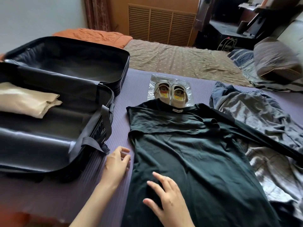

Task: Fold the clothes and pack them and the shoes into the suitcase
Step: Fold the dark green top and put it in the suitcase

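Observation:
A dark green long-sleeved shirt [188, 154] lies flat on the purple mat, its left sleeve folded across the chest and its right sleeve stretched out to the right. My right hand [165, 199] rests on its lower part with fingers spread. My left hand [117, 163] hovers, fingers relaxed, beside the shirt's left edge and holds nothing. A pair of small beige shoes [170, 94] stands on a clear plastic sheet just beyond the collar. The black suitcase [91, 115] lies open at left with a folded cream garment [27, 99] inside.
Crumpled grey and blue clothes [262, 115] lie at the right, partly under the shirt's sleeve. The purple mat [137, 82] covers the bed's near part; a brown sheet [180, 59], an orange blanket [91, 36] and a pillow [277, 61] lie beyond.

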